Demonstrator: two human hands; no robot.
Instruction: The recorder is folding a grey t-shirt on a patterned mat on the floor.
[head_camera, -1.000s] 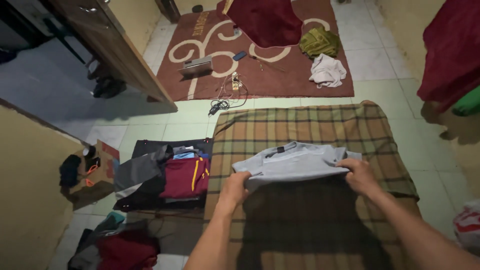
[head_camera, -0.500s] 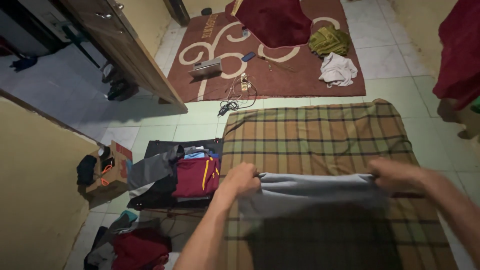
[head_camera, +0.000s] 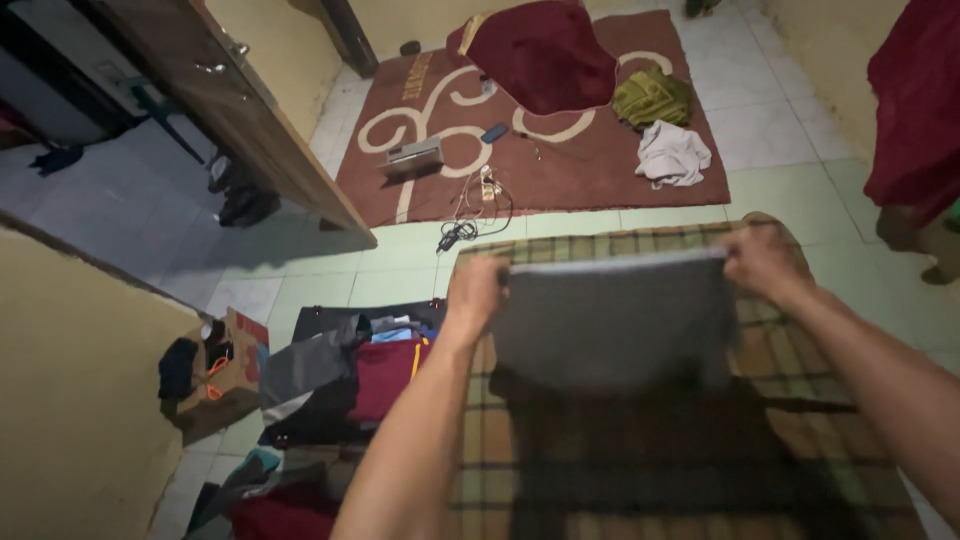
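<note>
A grey folded garment (head_camera: 615, 325) hangs in the air above the plaid blanket (head_camera: 800, 420). My left hand (head_camera: 474, 292) grips its upper left corner and my right hand (head_camera: 760, 262) grips its upper right corner, stretching the top edge flat between them. The cloth drops down from that edge and hides the middle of the blanket behind it.
A pile of clothes (head_camera: 340, 375) in an open dark bag lies left of the blanket, with more clothes (head_camera: 270, 500) nearer. Beyond lie a maroon rug (head_camera: 420, 150), a red cloth (head_camera: 545, 50), green cloth (head_camera: 650, 97), white cloth (head_camera: 672, 155), cables (head_camera: 470, 215) and a wooden door (head_camera: 240, 120).
Both hands have lifted the grey garment off the blanket and raised it up and away from me; it now hangs from its top edge instead of lying flat.
</note>
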